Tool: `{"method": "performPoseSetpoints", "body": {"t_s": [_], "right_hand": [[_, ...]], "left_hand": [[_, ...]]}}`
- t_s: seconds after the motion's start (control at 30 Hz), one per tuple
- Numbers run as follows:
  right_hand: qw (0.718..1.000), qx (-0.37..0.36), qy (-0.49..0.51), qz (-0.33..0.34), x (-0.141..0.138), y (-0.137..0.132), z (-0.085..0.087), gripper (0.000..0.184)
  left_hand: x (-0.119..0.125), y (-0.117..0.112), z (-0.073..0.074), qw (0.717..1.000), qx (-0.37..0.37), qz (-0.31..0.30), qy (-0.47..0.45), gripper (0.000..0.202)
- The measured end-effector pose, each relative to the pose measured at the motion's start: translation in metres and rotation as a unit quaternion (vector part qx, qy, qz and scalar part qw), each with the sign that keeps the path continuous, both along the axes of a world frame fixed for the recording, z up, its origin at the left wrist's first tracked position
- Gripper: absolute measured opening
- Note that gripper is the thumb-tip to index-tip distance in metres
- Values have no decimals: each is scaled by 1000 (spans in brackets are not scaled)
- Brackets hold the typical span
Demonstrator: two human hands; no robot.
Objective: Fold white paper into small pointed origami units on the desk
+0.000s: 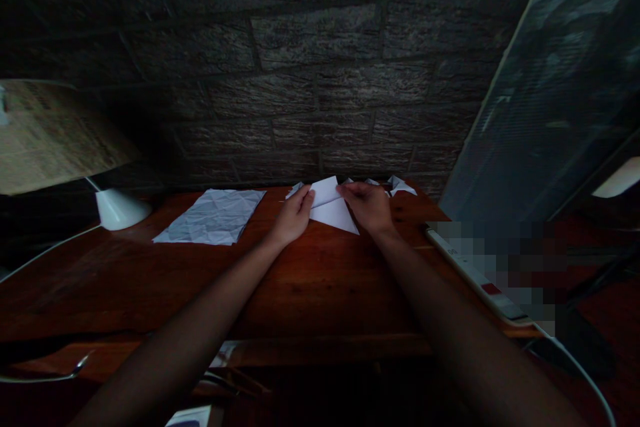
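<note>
A partly folded sheet of white paper (333,212) is held between my two hands above the wooden desk. My left hand (294,215) grips its left edge, the thumb lying on top. At the upper right edge, my right hand (369,203) pinches the paper between thumb and fingers. A crease runs across the sheet, and a pointed corner hangs toward the lower right. Behind my hands stand several small folded paper pieces (401,185), partly hidden by the hands and the sheet.
Crinkled paper sheets (213,217) lie on the desk (320,293) to the left. A lamp with a white base (120,208) stands at the far left. On the right edge rests a flat, partly blurred device (480,273) with a cable. A stone-block wall (320,80) rises behind.
</note>
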State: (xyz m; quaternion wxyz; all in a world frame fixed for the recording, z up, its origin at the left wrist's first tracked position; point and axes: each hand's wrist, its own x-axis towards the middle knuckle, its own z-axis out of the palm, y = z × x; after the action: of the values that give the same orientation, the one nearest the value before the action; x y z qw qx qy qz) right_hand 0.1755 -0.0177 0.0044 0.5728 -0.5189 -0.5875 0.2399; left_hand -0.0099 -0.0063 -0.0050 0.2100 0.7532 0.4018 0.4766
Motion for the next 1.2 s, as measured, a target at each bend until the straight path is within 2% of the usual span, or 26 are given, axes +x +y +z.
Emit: {"method": "performPoseSetpoints", "body": {"t_s": [0.17, 0.37, 0.53, 0.73, 0.97, 1.03, 1.2], "right_hand": [[999, 27, 33, 29, -4, 0, 0, 27], [991, 20, 43, 127, -8, -1, -2, 24], [995, 38, -8, 95, -5, 2, -5, 21], [993, 112, -26, 32, -5, 4, -5, 17], [985, 100, -66, 127, -8, -2, 0, 14], [981, 98, -91, 143, -8, -2, -1, 15], [974, 96, -140, 152, -8, -4, -1, 15]], "left_hand": [[1, 1, -5, 1000, 12, 6, 12, 29], [3, 1, -5, 999, 21, -37, 11, 31], [3, 3, -5, 998, -13, -52, -29, 32], [3, 4, -3, 993, -52, -72, -77, 28], [3, 2, 0, 985, -99, -90, -110, 29], [3, 2, 1, 986, -104, -83, -105, 29], [3, 4, -1, 991, -85, -13, -100, 28]]}}
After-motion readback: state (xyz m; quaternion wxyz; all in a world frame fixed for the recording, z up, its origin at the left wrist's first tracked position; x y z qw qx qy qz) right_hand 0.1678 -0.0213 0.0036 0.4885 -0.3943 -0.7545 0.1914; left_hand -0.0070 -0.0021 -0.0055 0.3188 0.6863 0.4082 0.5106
